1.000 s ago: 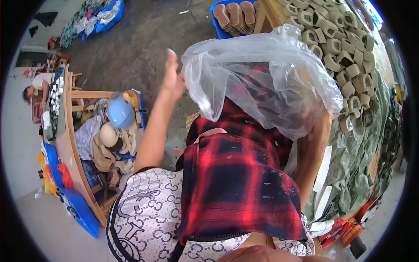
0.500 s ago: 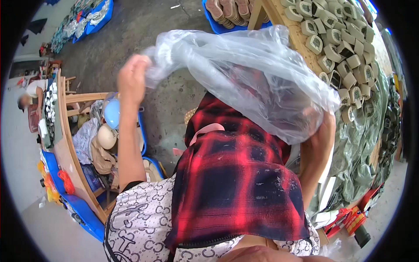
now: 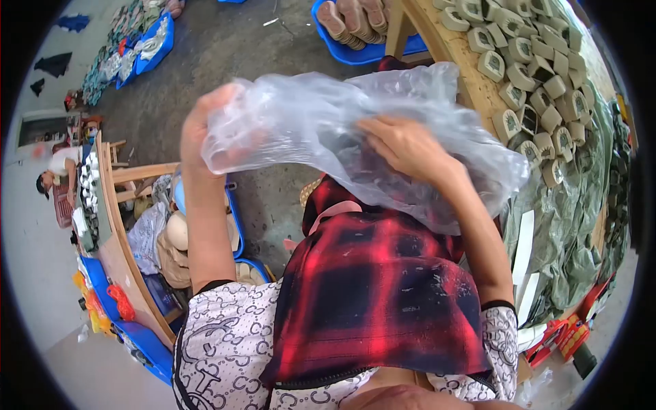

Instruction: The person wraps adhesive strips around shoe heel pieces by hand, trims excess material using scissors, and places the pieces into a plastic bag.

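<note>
A large clear plastic bag (image 3: 307,130) is stretched across in front of my body, crumpled and translucent. My left hand (image 3: 212,126) is closed on its left end, with part of the fingers seen through the film. Over the middle of the bag lies my right hand (image 3: 406,147), its fingers stretched out to the left and touching the plastic. The right part of the bag hangs loose beyond my right forearm. Below it is my red and black checked apron (image 3: 376,294).
A wooden table (image 3: 437,34) on the right carries many beige heel-shaped blocks (image 3: 547,89) and green plastic sheeting (image 3: 560,239). A blue bin (image 3: 369,51) of soles stands behind. At left are a wooden frame rack (image 3: 140,174), blue bins (image 3: 154,51) and a seated person (image 3: 65,167).
My right hand has left the bag's right edge and moved left onto its middle. My left hand still grips the left end, and the bag is pulled lower there.
</note>
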{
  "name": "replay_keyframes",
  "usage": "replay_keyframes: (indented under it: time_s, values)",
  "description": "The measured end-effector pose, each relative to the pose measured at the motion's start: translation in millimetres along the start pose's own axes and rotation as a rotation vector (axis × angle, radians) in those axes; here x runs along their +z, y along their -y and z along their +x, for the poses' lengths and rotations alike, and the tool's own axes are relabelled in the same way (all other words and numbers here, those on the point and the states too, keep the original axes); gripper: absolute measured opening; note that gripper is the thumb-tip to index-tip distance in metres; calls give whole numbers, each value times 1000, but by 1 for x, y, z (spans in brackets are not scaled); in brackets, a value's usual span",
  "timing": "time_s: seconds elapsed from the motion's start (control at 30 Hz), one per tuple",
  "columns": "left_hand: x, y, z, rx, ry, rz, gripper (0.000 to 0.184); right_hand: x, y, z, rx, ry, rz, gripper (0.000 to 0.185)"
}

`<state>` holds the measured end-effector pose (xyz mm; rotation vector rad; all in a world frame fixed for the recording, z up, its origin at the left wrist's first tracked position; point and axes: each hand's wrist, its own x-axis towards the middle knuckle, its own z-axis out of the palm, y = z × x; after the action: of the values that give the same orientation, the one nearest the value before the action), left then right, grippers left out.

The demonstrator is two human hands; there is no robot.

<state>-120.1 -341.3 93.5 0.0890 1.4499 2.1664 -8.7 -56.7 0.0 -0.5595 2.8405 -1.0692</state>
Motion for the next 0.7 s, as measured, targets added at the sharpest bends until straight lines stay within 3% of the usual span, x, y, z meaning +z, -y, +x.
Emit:
replay_keyframes:
  time_s: [0.03,0.07,0.1,0.13,0.17,0.3,0.43,0.53,0.57,0.6,0.63,0.67,0.7]
  values:
    - [-7,-7,-2,39,13,11,26,28,-21,4,58,184,10,30]
    - [-19,-17,-1,89,20,24,27,45,-14,-5,226,449,138,48]
    - [-69,-21,3,135,166,227,29,75,-13,-23,127,351,6,51]
    - [-67,-20,-8,106,97,187,30,97,-12,-41,41,258,-105,55]
    - [-51,-15,-16,71,42,144,31,89,-11,-42,184,339,6,67]
    - [-22,13,-10,88,-13,-8,33,66,2,-30,546,265,111,91]
    - [-39,27,13,54,212,-321,39,73,3,-44,232,-375,-53,99]
    - [-7,23,10,479,-109,698,49,85,-2,-54,247,-573,25,98]
    - [5,12,9,481,35,415,62,86,-5,-54,199,-662,20,92]
    - [20,-4,5,694,34,639,73,85,-5,-56,234,-662,7,90]
    - [42,-11,-5,748,46,921,71,84,-3,-58,267,-661,-6,88]
    - [50,-8,-8,711,75,1180,69,82,-1,-60,296,-659,-22,86]
    - [57,-5,-12,691,118,1434,67,83,0,-59,273,-735,26,68]
